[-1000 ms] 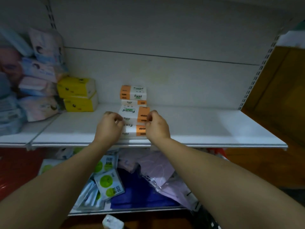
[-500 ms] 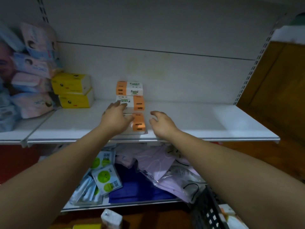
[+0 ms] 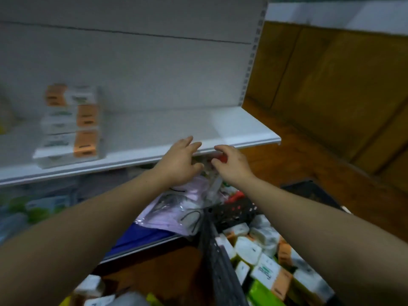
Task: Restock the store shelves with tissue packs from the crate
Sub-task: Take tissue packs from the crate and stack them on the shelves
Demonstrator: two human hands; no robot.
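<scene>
While both bare forearms reach forward from the lower corners of the view, the left hand [image 3: 180, 165] and the right hand [image 3: 235, 166] hang side by side in front of the lip of the white shelf [image 3: 242, 138], close together but not touching. The left hand's fingers [image 3: 187, 141] are stretched out and slightly spread, grasping nothing; whether their tips touch the shelf lip I cannot tell. The right hand's fingers [image 3: 220, 149] are loosely bent and released, also empty.

The shelved tissue packs [image 3: 70, 127], white with orange ends, sit on the shelf well to the left of the hands, stacked from the back panel out to the lip; they are blurred, so their print cannot be read.

At the lower right a black crate [image 3: 216, 261] with a perforated wall stands beside the shelving, and loose tissue packs [image 3: 262, 261] in white, orange and green wrappers lie piled inside it, beneath the right forearm.

Under the hands, a lower shelf [image 3: 136, 237] with a blue surface carries lilac bags [image 3: 174, 208] in clear plastic. Wooden panelling [image 3: 331, 96] fills the wall to the right of the shelving. A few small packs [image 3: 90, 288] lie blurred at the bottom left.
</scene>
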